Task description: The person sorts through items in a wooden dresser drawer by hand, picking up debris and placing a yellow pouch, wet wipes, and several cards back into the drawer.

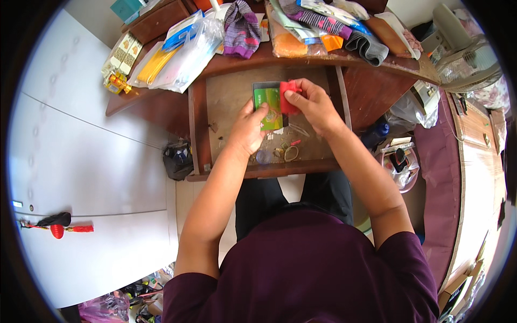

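The left hand pinches a flat green card, thumb on its face; just beside it, the right hand pinches a soft-looking red piece at the card's right edge. Best, I judge, to hold the left thumb firm, press lightly with the right, and work above the open drawer below both hands.

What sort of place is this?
Most likely a lived-in room at home: a cluttered wooden desk with its drawer pulled open, a striped knit sock, and a red tasselled ornament.
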`<move>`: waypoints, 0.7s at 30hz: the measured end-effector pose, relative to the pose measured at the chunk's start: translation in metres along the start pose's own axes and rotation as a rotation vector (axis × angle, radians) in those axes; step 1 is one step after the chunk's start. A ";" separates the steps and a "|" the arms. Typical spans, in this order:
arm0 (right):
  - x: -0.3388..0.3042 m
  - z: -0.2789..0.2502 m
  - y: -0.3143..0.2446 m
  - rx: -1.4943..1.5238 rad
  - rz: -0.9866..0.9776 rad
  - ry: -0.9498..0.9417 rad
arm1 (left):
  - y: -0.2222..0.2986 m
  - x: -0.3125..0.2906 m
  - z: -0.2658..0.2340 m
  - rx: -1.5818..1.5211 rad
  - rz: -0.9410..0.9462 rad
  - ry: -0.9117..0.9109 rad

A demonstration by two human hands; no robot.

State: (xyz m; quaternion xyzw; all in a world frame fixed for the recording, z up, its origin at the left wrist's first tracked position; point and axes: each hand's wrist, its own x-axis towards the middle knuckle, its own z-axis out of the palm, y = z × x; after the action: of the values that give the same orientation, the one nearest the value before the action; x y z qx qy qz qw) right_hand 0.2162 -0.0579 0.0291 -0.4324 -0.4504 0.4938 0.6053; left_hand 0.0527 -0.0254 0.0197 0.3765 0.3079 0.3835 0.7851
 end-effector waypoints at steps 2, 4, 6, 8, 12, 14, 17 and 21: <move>-0.001 0.000 -0.003 -0.106 -0.031 0.032 | -0.001 0.000 0.009 0.017 0.039 0.002; -0.001 -0.006 -0.001 -0.218 -0.072 0.023 | -0.004 0.003 0.011 0.025 0.068 0.014; 0.005 -0.011 -0.004 -0.215 -0.084 0.035 | -0.001 0.005 0.017 0.009 0.071 0.041; 0.002 -0.011 -0.005 -0.256 -0.050 0.041 | 0.002 0.006 0.013 0.104 0.047 0.078; 0.000 -0.017 -0.014 -0.192 -0.020 0.014 | 0.006 0.014 -0.003 0.178 0.082 0.042; -0.002 -0.021 -0.017 -0.185 0.013 0.025 | 0.008 0.016 -0.006 0.188 0.091 0.057; 0.002 -0.022 -0.011 -0.158 0.011 -0.004 | 0.011 0.015 -0.010 0.187 0.055 0.107; -0.004 -0.015 -0.010 -0.105 -0.006 -0.002 | 0.003 0.008 -0.004 0.110 0.030 0.116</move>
State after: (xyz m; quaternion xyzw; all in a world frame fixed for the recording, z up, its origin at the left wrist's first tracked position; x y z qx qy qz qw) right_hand 0.2327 -0.0643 0.0348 -0.4617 -0.4777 0.4681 0.5827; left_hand 0.0525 -0.0160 0.0187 0.4009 0.3678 0.3987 0.7383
